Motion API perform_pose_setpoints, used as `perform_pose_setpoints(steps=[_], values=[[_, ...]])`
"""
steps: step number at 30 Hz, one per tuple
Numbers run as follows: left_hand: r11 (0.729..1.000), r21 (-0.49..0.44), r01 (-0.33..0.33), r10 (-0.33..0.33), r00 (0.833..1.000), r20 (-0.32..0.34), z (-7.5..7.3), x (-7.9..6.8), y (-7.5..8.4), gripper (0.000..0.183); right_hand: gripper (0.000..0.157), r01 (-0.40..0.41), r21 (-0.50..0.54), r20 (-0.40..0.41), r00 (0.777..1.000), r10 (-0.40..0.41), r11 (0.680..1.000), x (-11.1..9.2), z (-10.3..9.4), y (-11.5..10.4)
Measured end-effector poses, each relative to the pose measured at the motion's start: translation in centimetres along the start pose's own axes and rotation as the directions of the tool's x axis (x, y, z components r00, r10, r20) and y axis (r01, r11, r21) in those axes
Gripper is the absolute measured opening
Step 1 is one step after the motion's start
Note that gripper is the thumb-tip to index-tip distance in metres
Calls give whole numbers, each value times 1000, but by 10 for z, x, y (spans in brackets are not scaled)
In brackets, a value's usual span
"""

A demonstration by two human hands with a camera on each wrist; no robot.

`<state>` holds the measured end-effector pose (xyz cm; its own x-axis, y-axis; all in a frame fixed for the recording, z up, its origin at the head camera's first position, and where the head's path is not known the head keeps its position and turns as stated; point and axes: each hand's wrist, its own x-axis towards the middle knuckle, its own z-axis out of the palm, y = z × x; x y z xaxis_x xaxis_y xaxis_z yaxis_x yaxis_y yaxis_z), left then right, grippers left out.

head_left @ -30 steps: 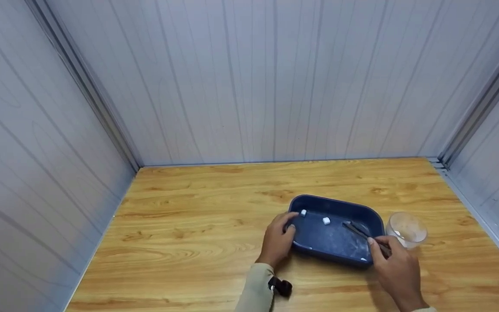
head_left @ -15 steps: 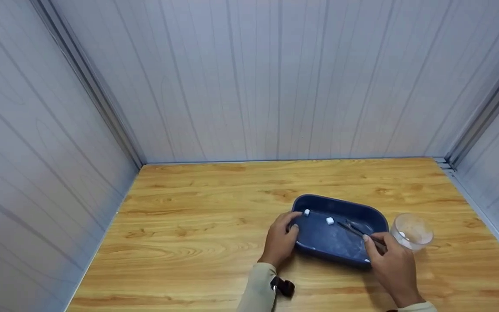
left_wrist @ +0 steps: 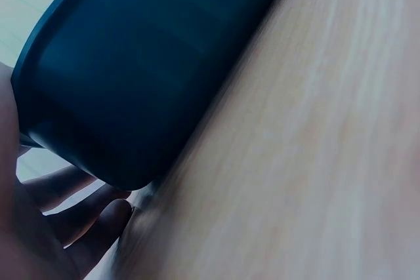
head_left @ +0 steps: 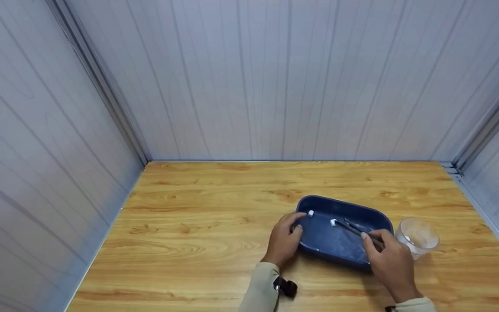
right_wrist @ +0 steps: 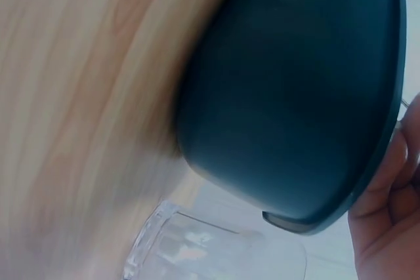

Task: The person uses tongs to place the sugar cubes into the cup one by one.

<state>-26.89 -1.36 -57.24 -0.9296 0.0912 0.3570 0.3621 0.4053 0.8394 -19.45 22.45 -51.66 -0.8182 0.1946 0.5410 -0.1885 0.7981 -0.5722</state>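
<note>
My left hand [head_left: 283,240] grips the left end of a dark blue tray [head_left: 319,237], thumb over the rim; in the left wrist view several fingers [left_wrist: 98,227] lie against its outside. Over the tray's right side, my right hand [head_left: 392,264] pinches dark tweezers [head_left: 357,230]. Their two arms are spread, and one tip meets a small white cube [head_left: 333,222] on the tray floor. Whether the other tip touches it, I cannot tell. A second white cube [head_left: 310,213] lies in the far left corner, close to my left index finger.
Just right of the tray stands a clear cup [head_left: 418,236] with something white inside; its side also shows in the right wrist view. Everything rests on a wood-grain table [head_left: 197,234]. Pale panel walls [head_left: 267,86] enclose it at the back and sides.
The tweezers have moved left across the tray, and a tip has come up to the nearer white cube. My left hand keeps its hold on the tray. The head view has shifted slightly.
</note>
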Motion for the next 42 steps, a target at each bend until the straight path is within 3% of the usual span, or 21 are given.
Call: perform_pose_setpoints(steps=[24, 34, 42], values=[[999, 12, 30, -30, 1000, 5, -1, 1, -3, 34, 20, 51, -50, 84, 995, -47, 997, 5, 18, 8], [1000, 7, 22, -22, 1000, 2, 0, -1, 1, 35, 17, 77, -58, 76, 994, -72, 995, 3, 24, 10], [1000, 22, -13, 13, 1000, -1, -1, 0, 0, 35, 18, 57, -55, 129, 990, -50, 997, 3, 25, 8]])
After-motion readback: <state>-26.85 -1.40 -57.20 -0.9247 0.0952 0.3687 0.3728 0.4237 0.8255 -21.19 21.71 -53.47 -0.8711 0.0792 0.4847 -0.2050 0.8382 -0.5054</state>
